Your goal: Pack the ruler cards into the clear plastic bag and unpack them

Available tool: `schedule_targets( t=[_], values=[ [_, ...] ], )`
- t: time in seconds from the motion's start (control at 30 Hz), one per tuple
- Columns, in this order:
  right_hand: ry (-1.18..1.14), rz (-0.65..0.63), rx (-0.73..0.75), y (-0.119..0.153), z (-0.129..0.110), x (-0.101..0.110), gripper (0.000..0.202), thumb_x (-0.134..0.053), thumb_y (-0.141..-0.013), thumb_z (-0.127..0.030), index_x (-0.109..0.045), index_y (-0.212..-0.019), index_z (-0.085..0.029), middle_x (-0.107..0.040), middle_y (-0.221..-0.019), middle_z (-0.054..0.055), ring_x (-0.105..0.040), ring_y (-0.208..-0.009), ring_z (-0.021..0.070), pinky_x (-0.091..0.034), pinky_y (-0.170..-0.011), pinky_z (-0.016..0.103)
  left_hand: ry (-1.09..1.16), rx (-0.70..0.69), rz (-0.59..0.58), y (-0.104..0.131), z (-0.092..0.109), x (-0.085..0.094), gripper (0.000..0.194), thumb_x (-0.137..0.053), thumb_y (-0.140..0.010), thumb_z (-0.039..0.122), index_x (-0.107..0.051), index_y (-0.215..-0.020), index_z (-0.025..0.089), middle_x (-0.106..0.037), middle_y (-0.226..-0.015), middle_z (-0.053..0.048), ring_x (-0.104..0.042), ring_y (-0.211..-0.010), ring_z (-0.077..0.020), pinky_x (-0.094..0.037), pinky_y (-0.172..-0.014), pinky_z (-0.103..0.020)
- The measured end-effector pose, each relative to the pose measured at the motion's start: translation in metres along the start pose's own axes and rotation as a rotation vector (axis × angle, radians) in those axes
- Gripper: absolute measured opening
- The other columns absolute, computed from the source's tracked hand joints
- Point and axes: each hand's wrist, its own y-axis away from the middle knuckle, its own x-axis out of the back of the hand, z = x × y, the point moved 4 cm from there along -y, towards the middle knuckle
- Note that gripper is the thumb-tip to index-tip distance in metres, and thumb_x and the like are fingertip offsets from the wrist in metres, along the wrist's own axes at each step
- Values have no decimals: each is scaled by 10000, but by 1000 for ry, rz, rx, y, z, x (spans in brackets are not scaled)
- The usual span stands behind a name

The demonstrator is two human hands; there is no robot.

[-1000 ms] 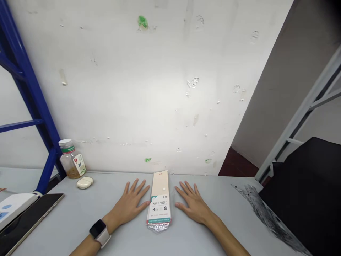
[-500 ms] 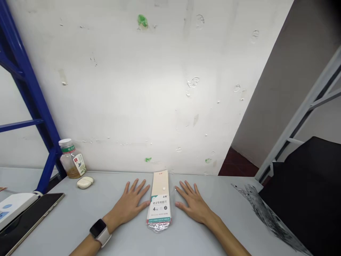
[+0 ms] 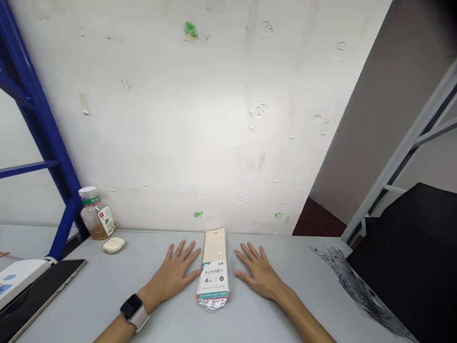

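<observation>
Between my two hands a ruler set in a clear plastic pouch (image 3: 214, 271) lies flat, its long side pointing at the wall. The card in it is cream above and white with a teal band below, and the rulers themselves cannot be made out. My left hand (image 3: 174, 274) rests flat with fingers spread on the left, its thumb tip at or close to the pouch's edge. On the other side my right hand (image 3: 259, 274) also lies flat and spread, a little apart from the card. Neither hand holds anything. A watch (image 3: 134, 309) is on my left wrist.
The grey table (image 3: 171, 328) meets a white wall. At the left are a clear jar with a white lid (image 3: 97, 214), a small cream case (image 3: 114, 245), and a dark phone or tablet (image 3: 39, 295). A blue metal frame (image 3: 46, 114) stands there; a black object (image 3: 410, 257) is at right.
</observation>
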Motion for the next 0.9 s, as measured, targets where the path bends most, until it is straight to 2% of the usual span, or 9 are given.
schedule_targets(
  t=[0.47,0.9],
  values=[
    [6,-3,-1,-2,2,-2,698,-224,-911,-707,-167,-1518,-366,-29,-1620,-64,45,-1490,250,67,-1194,500,-3,4,-3,0,1,0,623,-303,-948,651,-230,-1503,377,-238,-1585,-10,-190,-1449,-358,-153,-1136,-607],
    [9,14,10,-2,3,-3,689,-226,-913,-702,-170,-1516,-374,-40,-1619,-64,16,-1489,275,42,-1197,516,8,-1,-4,0,0,-2,622,-305,-951,644,-195,-1507,389,-219,-1591,5,-165,-1455,-355,-130,-1144,-600]
  ],
)
